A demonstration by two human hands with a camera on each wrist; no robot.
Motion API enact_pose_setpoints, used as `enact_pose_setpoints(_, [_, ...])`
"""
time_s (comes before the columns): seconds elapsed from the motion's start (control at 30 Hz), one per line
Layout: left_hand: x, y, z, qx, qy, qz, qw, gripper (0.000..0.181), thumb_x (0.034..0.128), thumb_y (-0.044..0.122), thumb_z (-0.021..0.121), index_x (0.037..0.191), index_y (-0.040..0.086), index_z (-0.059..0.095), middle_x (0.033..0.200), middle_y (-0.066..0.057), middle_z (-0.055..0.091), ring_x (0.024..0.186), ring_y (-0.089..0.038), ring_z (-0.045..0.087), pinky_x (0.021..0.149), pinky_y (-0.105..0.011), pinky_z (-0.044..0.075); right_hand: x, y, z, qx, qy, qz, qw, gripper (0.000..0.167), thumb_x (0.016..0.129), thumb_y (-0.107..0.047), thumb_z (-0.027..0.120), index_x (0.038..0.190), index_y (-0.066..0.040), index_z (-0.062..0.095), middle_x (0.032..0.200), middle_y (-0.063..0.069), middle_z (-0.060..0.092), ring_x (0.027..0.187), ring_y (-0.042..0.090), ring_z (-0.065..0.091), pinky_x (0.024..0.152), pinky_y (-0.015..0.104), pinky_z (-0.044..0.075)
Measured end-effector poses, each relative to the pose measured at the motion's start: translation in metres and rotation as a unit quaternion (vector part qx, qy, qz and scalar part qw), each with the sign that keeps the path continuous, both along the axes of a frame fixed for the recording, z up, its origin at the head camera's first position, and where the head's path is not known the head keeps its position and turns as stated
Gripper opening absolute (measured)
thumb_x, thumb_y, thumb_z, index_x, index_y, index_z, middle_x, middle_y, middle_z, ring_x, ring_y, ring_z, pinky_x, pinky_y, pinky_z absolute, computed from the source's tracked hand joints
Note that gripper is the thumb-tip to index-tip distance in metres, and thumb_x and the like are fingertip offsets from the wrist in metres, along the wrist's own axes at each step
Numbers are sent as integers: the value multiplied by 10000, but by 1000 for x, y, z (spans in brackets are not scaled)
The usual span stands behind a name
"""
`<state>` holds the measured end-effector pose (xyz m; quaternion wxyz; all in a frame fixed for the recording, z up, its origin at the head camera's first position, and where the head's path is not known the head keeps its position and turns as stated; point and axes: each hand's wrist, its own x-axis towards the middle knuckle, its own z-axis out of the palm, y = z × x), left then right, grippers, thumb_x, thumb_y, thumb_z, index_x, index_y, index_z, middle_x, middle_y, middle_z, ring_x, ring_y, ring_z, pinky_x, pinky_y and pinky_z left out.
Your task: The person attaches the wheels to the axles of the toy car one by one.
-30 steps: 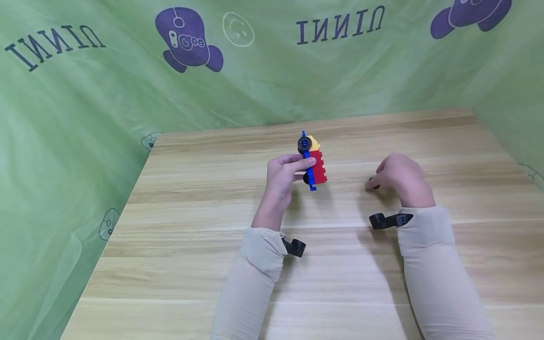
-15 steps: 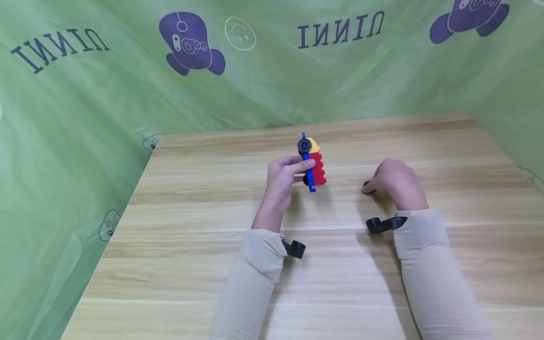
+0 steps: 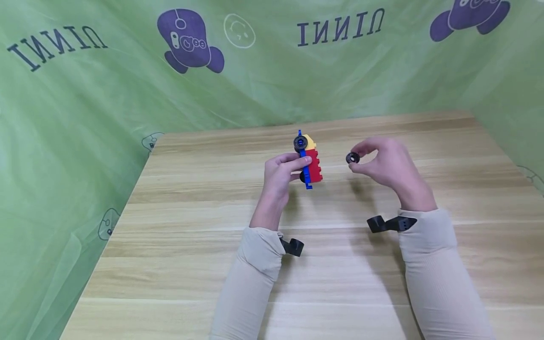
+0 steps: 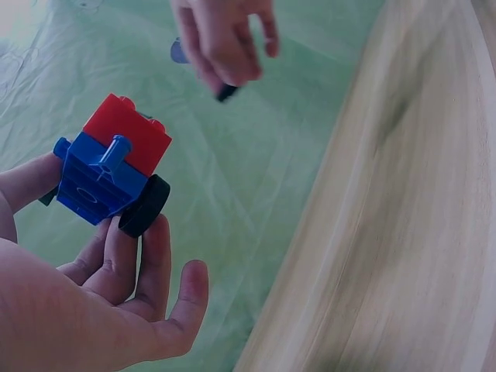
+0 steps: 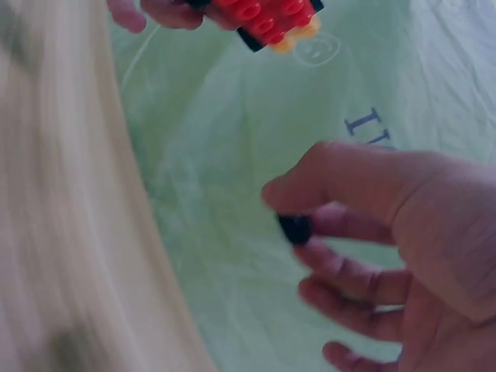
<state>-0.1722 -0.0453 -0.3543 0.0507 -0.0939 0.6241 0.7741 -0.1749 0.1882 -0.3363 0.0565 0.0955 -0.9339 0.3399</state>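
Observation:
My left hand (image 3: pixel 278 177) holds a toy car (image 3: pixel 313 166) tilted on end above the table, thumb on one side and fingers on the other. The car has a blue chassis (image 4: pixel 97 182), a red studded brick (image 4: pixel 128 133) and a yellow piece (image 3: pixel 309 141) at its upper end. Black wheels show on it; a bare blue axle stub (image 4: pixel 116 151) sticks out in the left wrist view. To its right, my right hand (image 3: pixel 388 163) pinches a loose black wheel (image 3: pixel 352 158) between thumb and fingers, in the air and apart from the car. The wheel's centre hole faces the head camera.
The wood-grain table (image 3: pixel 191 264) lies beneath both hands. A green printed cloth (image 3: pixel 272 85) hangs behind it and down the left side. Each sleeve cuff carries a black wrist camera, the left one (image 3: pixel 293 247) and the right one (image 3: pixel 391 224).
My right hand has lifted the black wheel off the table and brought it up and left, closer to the car. The left hand and car have shifted only slightly left.

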Motion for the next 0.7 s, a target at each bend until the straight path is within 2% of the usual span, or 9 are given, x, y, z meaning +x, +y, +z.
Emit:
enact_pose_setpoints(0.1, [0, -1, -1, 15, 29, 4, 10000, 270, 825, 119, 793, 1049, -12, 718, 1054, -127, 758, 867, -147, 684, 838, -349, 531, 3, -4, 5, -209, 482, 64, 9986, 271, 770, -111, 814, 1032, -68, 766, 979, 158, 740, 980, 293, 643, 819, 389, 414])
enact_pose_setpoints(0.23, [-1, -1, -2, 43, 71, 0, 10000, 255, 825, 112, 789, 1036, -12, 717, 1039, -122, 759, 857, -144, 682, 805, -322, 524, 7, -8, 10, -239, 900, 121, 9956, 254, 744, -70, 819, 993, -60, 771, 936, 151, 748, 955, 289, 658, 804, 365, 410])
enact_pose_setpoints(0.47, [0, 0, -2, -13, 78, -16, 10000, 276, 828, 124, 786, 1058, -13, 717, 1073, -128, 753, 889, -155, 684, 817, -336, 528, 13, -12, 16, -256, 1070, 195, 9937, 236, 738, -78, 803, 970, -57, 759, 912, 137, 738, 932, 278, 638, 793, 360, 395])
enact_pose_setpoints(0.7, [0, 0, -2, -4, 91, -16, 10000, 259, 821, 118, 787, 1037, -9, 718, 1029, -109, 757, 862, -137, 681, 786, -312, 528, 15, -16, 18, -420, 1192, 415, 9911, 242, 747, -74, 812, 975, -39, 741, 916, 146, 720, 933, 265, 614, 809, 351, 389])
